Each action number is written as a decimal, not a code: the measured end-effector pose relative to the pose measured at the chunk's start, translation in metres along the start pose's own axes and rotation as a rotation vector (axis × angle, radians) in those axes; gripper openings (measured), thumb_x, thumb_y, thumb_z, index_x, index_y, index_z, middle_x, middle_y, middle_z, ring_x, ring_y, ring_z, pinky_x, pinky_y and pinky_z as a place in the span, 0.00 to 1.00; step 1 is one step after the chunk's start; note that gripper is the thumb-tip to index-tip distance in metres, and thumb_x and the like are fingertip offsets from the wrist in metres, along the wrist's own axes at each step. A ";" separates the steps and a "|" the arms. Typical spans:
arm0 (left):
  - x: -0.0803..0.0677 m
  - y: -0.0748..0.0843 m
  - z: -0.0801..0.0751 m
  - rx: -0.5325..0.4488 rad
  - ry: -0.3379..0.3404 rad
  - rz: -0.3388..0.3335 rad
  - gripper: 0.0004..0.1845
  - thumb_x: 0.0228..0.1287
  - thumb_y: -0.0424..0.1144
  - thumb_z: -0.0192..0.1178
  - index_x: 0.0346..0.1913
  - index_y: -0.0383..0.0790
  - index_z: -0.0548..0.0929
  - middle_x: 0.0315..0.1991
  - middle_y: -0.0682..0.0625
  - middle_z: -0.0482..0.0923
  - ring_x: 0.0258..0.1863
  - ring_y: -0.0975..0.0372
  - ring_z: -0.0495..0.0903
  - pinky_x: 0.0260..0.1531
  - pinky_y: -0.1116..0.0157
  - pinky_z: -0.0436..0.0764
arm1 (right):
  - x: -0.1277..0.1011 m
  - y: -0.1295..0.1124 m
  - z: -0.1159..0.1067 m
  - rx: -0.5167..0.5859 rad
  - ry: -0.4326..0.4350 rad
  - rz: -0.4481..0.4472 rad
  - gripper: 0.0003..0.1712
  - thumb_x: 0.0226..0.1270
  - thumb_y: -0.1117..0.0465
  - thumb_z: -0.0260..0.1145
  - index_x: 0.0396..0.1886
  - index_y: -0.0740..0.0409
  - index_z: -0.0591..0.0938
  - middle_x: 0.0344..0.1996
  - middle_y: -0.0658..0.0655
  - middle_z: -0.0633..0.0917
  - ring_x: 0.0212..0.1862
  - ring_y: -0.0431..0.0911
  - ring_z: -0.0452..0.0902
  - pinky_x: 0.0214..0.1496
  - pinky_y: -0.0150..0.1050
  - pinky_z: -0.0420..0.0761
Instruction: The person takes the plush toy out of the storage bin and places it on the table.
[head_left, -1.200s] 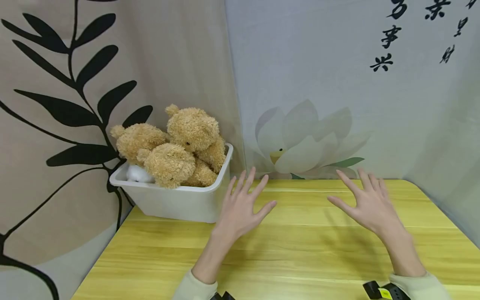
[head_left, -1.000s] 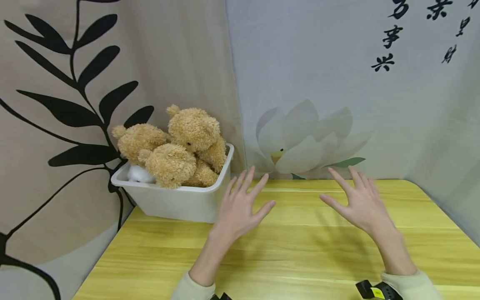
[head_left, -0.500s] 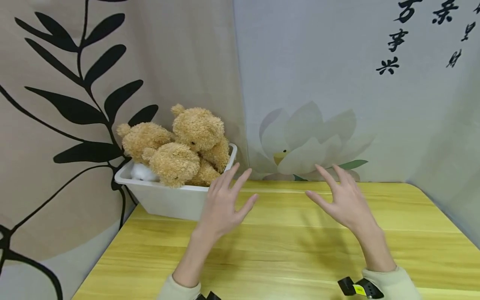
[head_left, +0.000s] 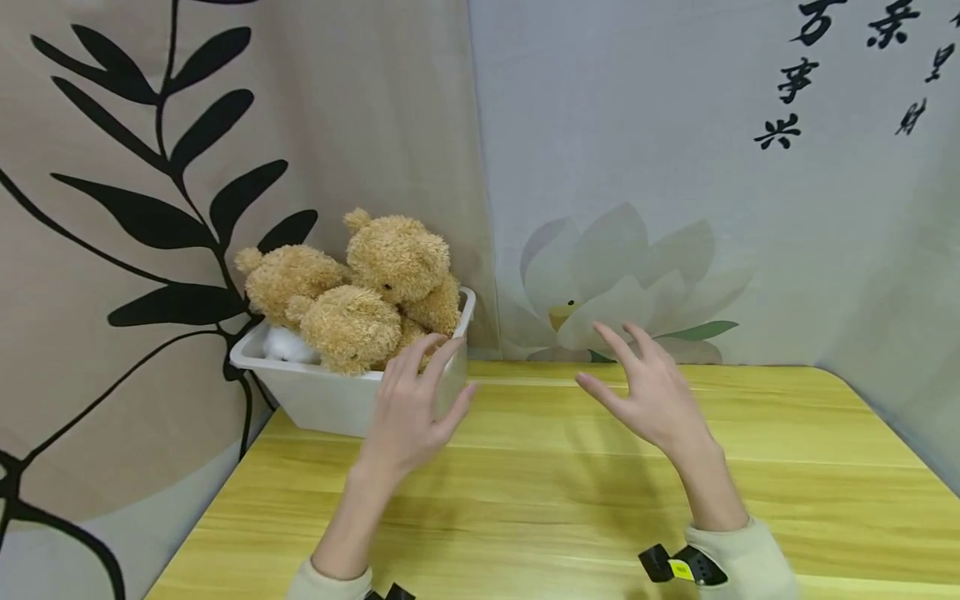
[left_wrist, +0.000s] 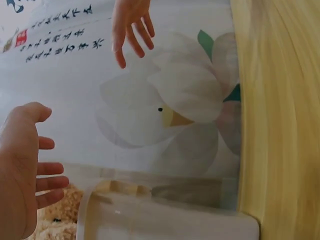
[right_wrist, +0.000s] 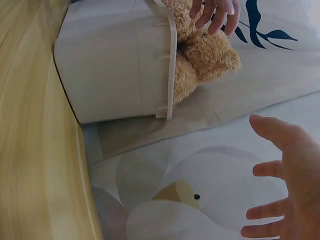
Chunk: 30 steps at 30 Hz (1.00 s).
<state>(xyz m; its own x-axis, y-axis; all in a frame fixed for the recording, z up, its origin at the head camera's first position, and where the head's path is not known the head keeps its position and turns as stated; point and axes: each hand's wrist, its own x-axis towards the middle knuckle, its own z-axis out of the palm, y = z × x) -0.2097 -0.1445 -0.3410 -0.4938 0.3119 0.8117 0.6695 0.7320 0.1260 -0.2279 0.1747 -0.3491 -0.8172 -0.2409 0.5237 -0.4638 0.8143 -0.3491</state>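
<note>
A white plastic bin (head_left: 330,400) stands at the back left of the yellow wooden table (head_left: 570,508), heaped with tan teddy bears (head_left: 352,325) and a small white plush (head_left: 281,346). My left hand (head_left: 408,404) hovers with spread fingers at the bin's near right corner, fingertips just short of the bears; it holds nothing. My right hand (head_left: 645,392) floats open above the table's middle, empty. In the left wrist view my left hand (left_wrist: 22,170) is beside the bin (left_wrist: 165,217). The right wrist view has my right hand (right_wrist: 287,180), the bin (right_wrist: 115,60) and a bear (right_wrist: 205,47).
Printed cloth backdrops close off the rear and both sides: a black leaf pattern (head_left: 165,208) at left, a lotus flower (head_left: 622,283) and black characters behind. The table's right corner is rounded. A black wrist strap (head_left: 678,567) sits on my right sleeve.
Both hands moved left and a little away from me; my left hand went from over the table to the bin's right corner, and my right hand followed toward the middle.
</note>
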 end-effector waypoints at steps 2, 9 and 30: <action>-0.002 -0.003 -0.002 -0.002 0.015 0.004 0.30 0.73 0.58 0.51 0.64 0.37 0.77 0.59 0.38 0.75 0.57 0.46 0.76 0.56 0.46 0.74 | 0.003 -0.004 0.003 0.010 -0.003 -0.007 0.42 0.69 0.35 0.63 0.78 0.42 0.64 0.72 0.70 0.65 0.67 0.72 0.64 0.62 0.72 0.64; -0.008 -0.011 -0.008 -0.040 0.066 0.003 0.29 0.71 0.53 0.54 0.60 0.31 0.76 0.57 0.37 0.76 0.57 0.45 0.76 0.58 0.46 0.73 | 0.009 -0.018 0.017 0.040 -0.012 -0.043 0.41 0.69 0.35 0.63 0.77 0.43 0.66 0.71 0.68 0.66 0.66 0.70 0.67 0.62 0.70 0.67; -0.034 -0.077 -0.041 0.050 0.324 -0.078 0.28 0.62 0.47 0.57 0.53 0.23 0.76 0.47 0.32 0.77 0.47 0.41 0.75 0.53 0.51 0.70 | 0.033 -0.035 0.047 0.172 0.043 -0.264 0.36 0.70 0.45 0.66 0.73 0.51 0.70 0.66 0.60 0.73 0.65 0.57 0.70 0.62 0.59 0.72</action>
<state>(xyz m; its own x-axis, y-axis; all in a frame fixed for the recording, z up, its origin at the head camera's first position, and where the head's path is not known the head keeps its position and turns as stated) -0.2211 -0.2361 -0.3548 -0.3352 0.0512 0.9408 0.6046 0.7775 0.1732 -0.2549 0.1131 -0.3556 -0.6471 -0.4065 0.6450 -0.7121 0.6244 -0.3209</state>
